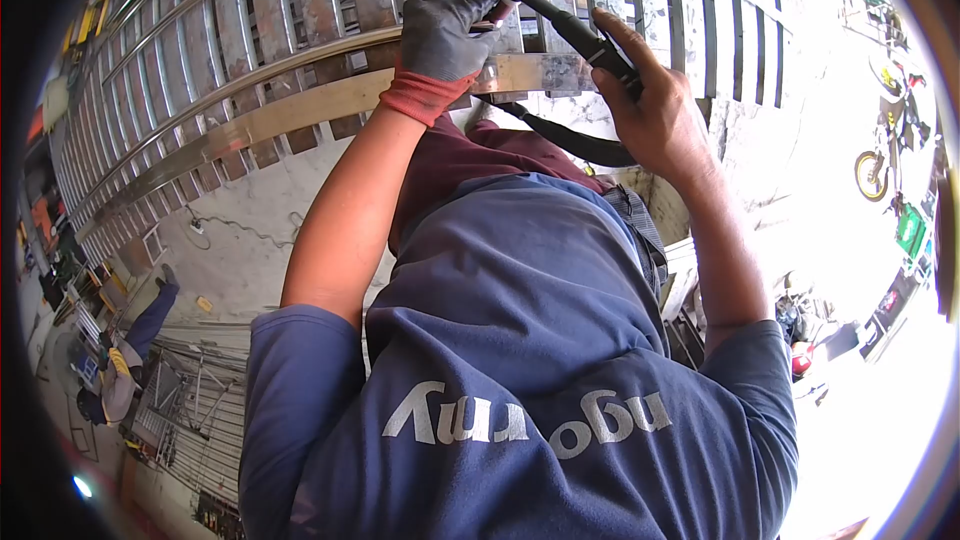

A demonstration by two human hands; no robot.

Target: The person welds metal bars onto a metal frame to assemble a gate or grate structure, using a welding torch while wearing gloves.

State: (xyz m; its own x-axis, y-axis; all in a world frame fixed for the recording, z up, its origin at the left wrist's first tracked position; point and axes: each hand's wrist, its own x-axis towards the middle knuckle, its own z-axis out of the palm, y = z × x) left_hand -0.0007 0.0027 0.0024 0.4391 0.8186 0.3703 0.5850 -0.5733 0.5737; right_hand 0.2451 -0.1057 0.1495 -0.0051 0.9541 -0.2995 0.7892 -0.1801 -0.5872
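My left hand [440,35], in a grey glove with a red cuff, has its fingers closed around the pinkish nozzle at the head of a black welding torch [575,32]. My bare right hand [655,110] grips the torch by its handle, thumb and fingers on opposite sides. From the handle, a black sleeved cable [575,143] curves down and back towards my left. Just beneath both hands lies a metal frame of slats and rails [330,90], with a flat shiny strip along its near edge. The tip inside the nozzle is too small to make out.
Another person [125,370] is low down at the far left, beside a stack of metal bars and frames [195,390]. A motorcycle [888,140] and a green container [910,230] are at the right. A thin cord [240,228] lies on the floor.
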